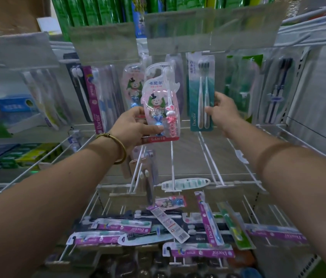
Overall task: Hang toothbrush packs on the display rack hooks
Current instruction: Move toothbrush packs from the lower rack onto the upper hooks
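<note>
Up close, a shop rack of white wire hooks (171, 157) fills the view. Fingers of the left hand (136, 125) grip a pink bunny toothbrush pack (161, 101), blocking other hanging packs. Fingers of the right hand (224, 111) pinch a hanging teal pack (201, 93). Loose packs (170, 227) lie below.

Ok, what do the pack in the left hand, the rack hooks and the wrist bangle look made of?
Pack: clear glossy plastic blister over printed card, judging by glare. Rack hooks: thin straight rods, probably white-coated metal wire. Bangle: brass-toned metal, dull sheen.
</note>
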A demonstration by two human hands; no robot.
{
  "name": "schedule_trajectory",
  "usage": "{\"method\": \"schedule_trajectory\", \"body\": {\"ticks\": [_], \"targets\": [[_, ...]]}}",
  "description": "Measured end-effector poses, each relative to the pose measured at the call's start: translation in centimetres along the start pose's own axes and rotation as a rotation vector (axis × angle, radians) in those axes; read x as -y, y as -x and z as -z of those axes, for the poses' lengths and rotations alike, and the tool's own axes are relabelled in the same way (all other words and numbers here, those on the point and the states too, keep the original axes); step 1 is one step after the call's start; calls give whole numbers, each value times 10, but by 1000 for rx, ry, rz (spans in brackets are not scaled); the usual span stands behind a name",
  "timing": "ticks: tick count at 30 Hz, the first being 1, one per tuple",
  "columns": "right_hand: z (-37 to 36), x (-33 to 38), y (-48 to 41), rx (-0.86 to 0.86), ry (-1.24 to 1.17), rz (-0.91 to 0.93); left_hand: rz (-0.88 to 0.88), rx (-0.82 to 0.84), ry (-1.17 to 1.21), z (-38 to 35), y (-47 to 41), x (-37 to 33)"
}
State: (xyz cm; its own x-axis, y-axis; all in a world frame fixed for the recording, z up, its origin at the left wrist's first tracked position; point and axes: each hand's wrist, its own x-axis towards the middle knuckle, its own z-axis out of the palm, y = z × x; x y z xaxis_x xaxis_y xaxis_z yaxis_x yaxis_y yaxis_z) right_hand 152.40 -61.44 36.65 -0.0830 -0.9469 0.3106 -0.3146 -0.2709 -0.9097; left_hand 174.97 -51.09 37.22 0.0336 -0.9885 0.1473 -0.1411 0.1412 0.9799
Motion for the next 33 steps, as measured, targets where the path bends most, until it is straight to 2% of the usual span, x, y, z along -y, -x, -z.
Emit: {"method": "schedule_trajectory", "body": {"ticks": [8, 18, 27, 30, 33], "targets": [[-5, 1, 0, -13, 16, -7, 8, -3, -20, 5, 5, 0], [7, -1, 41, -64, 116, -23, 16, 22, -23, -5, 32, 2], [4, 35, 123, 305, -314, -122, 11, 9, 5, -8, 75, -1], [-1, 45, 148, 423, -365, -109, -2, 11, 27, -8, 94, -3], [-6, 50, 167, 464, -304, -27, 6, -6, 49, -5, 109, -4]]}}
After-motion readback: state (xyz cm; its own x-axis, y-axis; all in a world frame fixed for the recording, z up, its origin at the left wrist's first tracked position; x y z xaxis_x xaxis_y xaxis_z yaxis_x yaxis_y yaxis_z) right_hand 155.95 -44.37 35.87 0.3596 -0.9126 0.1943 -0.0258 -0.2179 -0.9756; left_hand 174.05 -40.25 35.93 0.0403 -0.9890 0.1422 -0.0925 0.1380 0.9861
